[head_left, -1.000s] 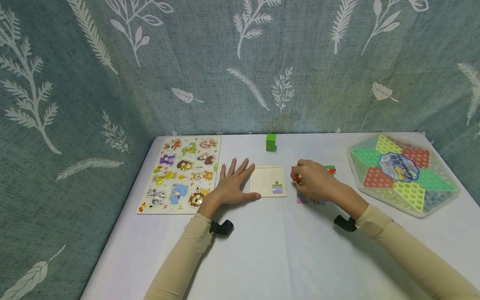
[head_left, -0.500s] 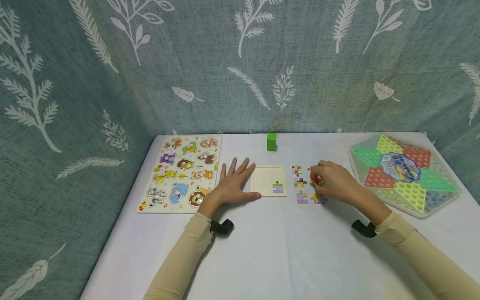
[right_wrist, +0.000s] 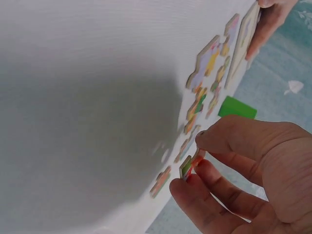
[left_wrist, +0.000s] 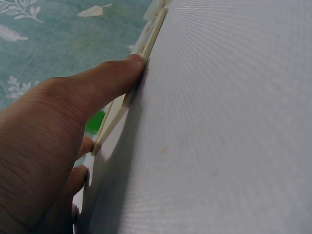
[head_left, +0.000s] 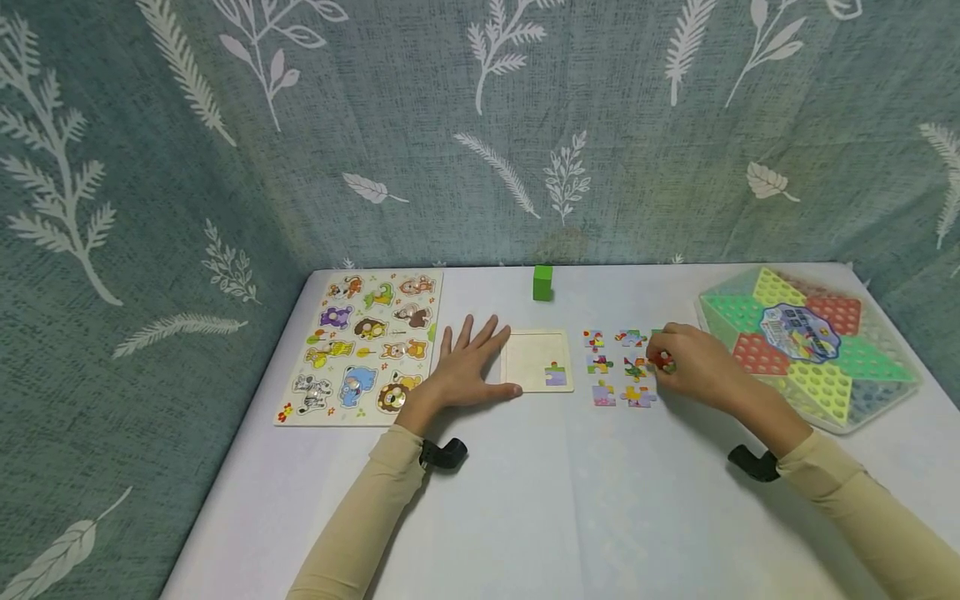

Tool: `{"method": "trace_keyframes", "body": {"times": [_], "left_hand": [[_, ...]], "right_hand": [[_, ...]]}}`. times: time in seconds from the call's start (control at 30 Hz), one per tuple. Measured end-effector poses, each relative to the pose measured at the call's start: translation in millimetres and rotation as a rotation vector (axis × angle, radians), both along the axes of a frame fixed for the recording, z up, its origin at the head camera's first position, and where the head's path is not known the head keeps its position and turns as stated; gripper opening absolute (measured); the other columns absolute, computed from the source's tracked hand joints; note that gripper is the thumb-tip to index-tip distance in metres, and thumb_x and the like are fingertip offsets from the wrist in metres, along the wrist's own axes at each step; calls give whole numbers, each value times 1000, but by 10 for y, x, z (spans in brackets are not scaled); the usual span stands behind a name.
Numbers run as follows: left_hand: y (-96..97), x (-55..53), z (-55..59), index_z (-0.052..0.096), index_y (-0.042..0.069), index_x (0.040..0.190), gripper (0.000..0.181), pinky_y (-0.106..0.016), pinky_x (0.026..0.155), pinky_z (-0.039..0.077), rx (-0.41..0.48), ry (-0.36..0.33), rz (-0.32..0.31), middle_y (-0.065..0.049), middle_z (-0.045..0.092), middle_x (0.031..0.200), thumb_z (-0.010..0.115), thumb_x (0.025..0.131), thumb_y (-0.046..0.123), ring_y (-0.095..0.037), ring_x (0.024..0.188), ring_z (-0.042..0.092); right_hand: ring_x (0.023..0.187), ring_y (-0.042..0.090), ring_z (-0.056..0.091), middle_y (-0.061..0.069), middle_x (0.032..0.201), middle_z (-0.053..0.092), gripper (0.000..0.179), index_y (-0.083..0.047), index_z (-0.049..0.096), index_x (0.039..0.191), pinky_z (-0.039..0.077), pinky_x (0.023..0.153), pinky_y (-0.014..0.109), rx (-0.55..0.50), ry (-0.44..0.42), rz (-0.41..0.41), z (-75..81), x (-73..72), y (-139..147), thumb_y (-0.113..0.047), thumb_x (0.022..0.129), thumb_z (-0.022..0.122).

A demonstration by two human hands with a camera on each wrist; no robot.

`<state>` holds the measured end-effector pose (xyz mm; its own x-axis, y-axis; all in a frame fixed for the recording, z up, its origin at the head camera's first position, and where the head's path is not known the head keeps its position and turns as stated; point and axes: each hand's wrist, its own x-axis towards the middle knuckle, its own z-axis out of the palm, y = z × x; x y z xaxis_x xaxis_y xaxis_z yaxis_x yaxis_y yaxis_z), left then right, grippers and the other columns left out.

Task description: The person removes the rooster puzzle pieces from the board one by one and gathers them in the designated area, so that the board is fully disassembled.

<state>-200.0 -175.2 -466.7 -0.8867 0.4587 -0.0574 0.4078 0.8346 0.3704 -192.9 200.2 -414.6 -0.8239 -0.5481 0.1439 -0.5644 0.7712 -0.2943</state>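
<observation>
My left hand (head_left: 470,367) lies with fingers spread at the left side of a small wooden puzzle tray (head_left: 522,387). Its thumb (left_wrist: 109,78) touches the tray's edge in the left wrist view. One purple and green jigsaw piece (head_left: 555,377) sits in the tray's lower right corner. My right hand (head_left: 693,362) pinches a red and green jigsaw piece (right_wrist: 185,167) between thumb and fingers, just above the table. Several loose jigsaw pieces (head_left: 637,397) lie in rows between the tray and this hand. One more piece (right_wrist: 160,182) is partly hidden by the right hand in the head view.
An animal peg puzzle board (head_left: 360,350) lies to the left. A green block (head_left: 542,283) stands behind the tray. At the right is a hexagonal Chinese checkers box (head_left: 806,346). A leaf-patterned curtain (head_left: 480,167) hangs along the table's back and left side.
My right hand has moved right, away from the tray, across the loose pieces with the red piece in its fingers, uncovering the piece rows. My left hand has stayed in place.
</observation>
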Motion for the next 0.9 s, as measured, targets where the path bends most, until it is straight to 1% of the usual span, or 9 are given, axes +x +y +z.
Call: {"method": "trace_keyframes", "body": {"times": [0.23,0.5,0.77,0.9], "left_hand": [[6,-6,-5,18,25,162,105,-59,115,-13,-15,-2,11,0,3,168,63,81,73,-35,151,-12],[11,-3,6,18,23,162,104,-59,115,-12,-17,-2,7,-1,2,168,64,81,72,-36,151,-11],[11,-3,3,19,23,162,104,-59,115,-12,-15,2,6,-1,3,168,64,82,71,-36,151,-11],[14,-5,2,19,23,162,104,-59,115,-12,-18,8,5,-1,3,168,64,81,71,-36,151,-11]], "right_hand": [[72,18,53,3,80,59,13,-9,69,81,46,62,38,-3,9,-5,-43,-6,71,-1,75,77],[73,19,55,3,83,60,14,-9,69,83,47,63,39,-6,-26,-22,-101,-27,93,0,74,76],[75,18,55,1,82,60,19,-11,68,82,46,63,39,9,-60,-28,-98,-28,106,-1,70,78],[74,19,54,2,83,61,19,-9,71,88,46,63,40,4,-46,-20,-85,-17,104,-2,71,78]]}}
